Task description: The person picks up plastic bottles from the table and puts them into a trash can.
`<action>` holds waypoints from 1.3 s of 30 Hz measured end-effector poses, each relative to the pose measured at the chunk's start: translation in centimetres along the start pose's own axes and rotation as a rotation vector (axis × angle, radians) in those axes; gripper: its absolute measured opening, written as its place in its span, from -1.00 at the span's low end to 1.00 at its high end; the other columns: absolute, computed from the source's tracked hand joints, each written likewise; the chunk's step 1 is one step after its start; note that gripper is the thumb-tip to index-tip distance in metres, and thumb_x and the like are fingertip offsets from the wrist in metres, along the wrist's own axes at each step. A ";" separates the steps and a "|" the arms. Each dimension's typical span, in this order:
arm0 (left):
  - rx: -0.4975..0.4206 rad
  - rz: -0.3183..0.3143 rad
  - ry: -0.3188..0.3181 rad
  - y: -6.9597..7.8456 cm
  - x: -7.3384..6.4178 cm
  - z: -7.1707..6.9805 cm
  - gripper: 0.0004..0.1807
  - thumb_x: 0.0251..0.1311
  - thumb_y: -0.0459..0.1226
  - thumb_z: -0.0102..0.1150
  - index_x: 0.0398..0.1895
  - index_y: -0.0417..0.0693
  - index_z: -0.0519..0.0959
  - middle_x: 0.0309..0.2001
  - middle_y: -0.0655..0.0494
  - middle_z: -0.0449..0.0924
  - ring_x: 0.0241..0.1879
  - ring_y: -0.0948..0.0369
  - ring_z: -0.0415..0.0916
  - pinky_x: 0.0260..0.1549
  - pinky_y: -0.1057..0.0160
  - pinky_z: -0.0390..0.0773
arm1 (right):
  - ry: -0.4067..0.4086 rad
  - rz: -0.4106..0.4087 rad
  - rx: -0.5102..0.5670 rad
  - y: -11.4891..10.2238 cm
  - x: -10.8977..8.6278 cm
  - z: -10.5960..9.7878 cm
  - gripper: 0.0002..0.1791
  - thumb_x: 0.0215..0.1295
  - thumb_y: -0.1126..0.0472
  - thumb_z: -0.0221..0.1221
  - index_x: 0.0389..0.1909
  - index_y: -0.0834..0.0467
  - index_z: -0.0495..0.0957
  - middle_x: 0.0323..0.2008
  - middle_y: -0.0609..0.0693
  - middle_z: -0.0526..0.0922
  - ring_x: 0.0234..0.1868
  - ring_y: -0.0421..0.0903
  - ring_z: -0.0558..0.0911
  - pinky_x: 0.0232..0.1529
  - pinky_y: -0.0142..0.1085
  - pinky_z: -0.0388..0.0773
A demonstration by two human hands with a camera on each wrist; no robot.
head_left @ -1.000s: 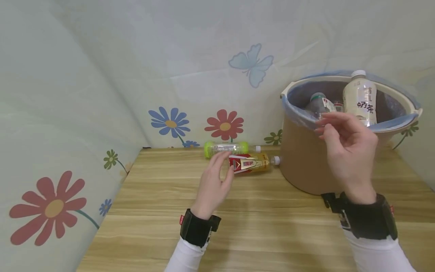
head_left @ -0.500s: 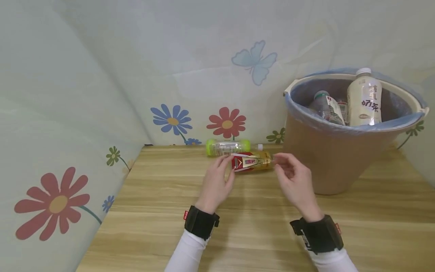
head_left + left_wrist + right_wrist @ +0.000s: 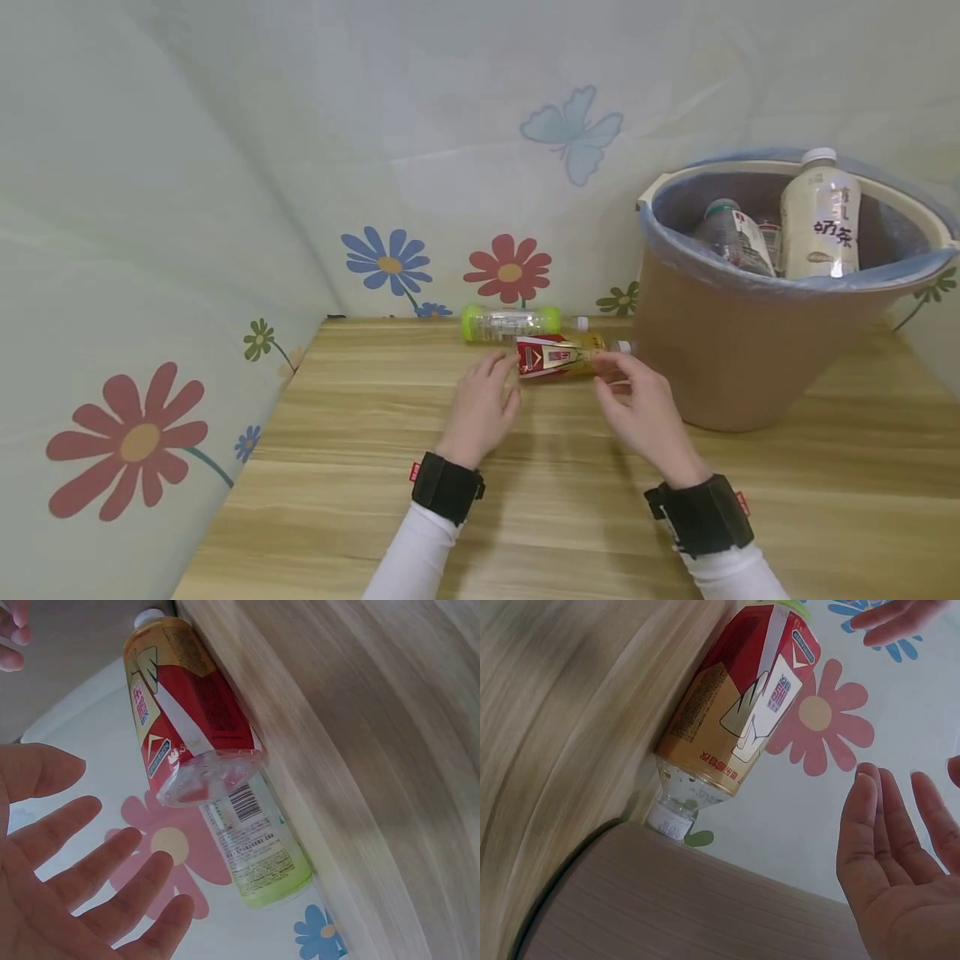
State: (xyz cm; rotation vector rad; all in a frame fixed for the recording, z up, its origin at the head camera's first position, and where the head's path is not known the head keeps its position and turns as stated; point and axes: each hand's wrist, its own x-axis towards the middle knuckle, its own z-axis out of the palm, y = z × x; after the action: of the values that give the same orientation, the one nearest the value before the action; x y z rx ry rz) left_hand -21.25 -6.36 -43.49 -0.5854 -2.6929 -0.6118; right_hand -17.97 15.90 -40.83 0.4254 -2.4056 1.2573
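Note:
A plastic drink bottle (image 3: 557, 357) with a red and gold label and white cap lies on its side on the wooden table, cap toward the bin. My left hand (image 3: 480, 410) is at its base end, fingers spread and apart from it in the left wrist view. Near the neck hovers my right hand (image 3: 647, 408), fingers loosely bent; the right wrist view shows a gap between them and the bottle (image 3: 739, 697). Behind it, along the wall, lies a clear bottle (image 3: 510, 325) with bright green ends and a white cap.
A brown bin (image 3: 720, 358) with a blue liner stands on the right, just past the cap. Inside are a milk tea bottle (image 3: 822, 223) poking above the rim and a green-capped bottle (image 3: 738, 240). A flower-printed curtain (image 3: 420, 108) backs the table (image 3: 360, 467).
My right hand has come down from the bin's rim, leftward to the bottle's neck end. The left hand has drawn back slightly from the base. The view has shifted a little.

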 end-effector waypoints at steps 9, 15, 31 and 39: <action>0.039 0.029 0.008 0.1 0.6 0.5 -0.50 0.22 -0.23 0.11 0.26 -0.06 0.40 0.24 -0.12 0.38 0.20 -0.07 0.33 0.11 -0.12 0.40 | -0.039 -0.073 -0.049 0.1 0.2 -0.5 -0.74 0.22 0.36 0.13 -0.06 0.27 0.54 -0.17 0.10 0.62 -0.18 -0.01 0.59 -0.20 -0.07 0.62; 0.081 0.045 -0.039 0.6 1.7 1.7 -0.45 0.22 -0.19 0.14 0.30 0.02 0.36 0.33 -0.11 0.26 0.26 -0.07 0.24 0.15 -0.14 0.35 | -0.041 -0.098 -0.063 -0.2 0.1 -0.9 -0.74 0.21 0.36 0.15 -0.07 0.27 0.54 -0.16 0.10 0.62 -0.18 0.00 0.59 -0.20 -0.04 0.62; 0.319 0.068 -0.187 1.9 5.8 4.1 -0.31 0.18 -0.01 0.15 0.40 0.25 0.21 0.38 0.03 0.16 0.35 -0.09 0.08 0.25 -0.22 0.14 | -0.023 -0.124 -0.078 -0.3 0.1 -1.7 -0.75 0.22 0.34 0.15 -0.07 0.26 0.55 -0.18 0.09 0.63 -0.20 -0.02 0.60 -0.20 -0.04 0.62; 0.333 0.043 -0.196 1.6 6.2 4.9 -0.30 0.16 -0.02 0.19 0.40 0.30 0.22 0.36 0.05 0.23 0.31 -0.07 0.16 0.22 -0.23 0.20 | -0.036 -0.107 -0.078 -0.3 0.0 -1.9 -0.74 0.21 0.35 0.17 -0.06 0.25 0.54 -0.18 0.10 0.63 -0.20 -0.01 0.60 -0.19 -0.04 0.63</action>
State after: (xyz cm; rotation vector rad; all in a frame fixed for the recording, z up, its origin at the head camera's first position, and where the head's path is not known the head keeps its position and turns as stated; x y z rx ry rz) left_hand -26.98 -0.76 -44.76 -0.6358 -2.8655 -0.0905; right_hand -17.47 17.35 -39.62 0.5499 -2.4182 1.1152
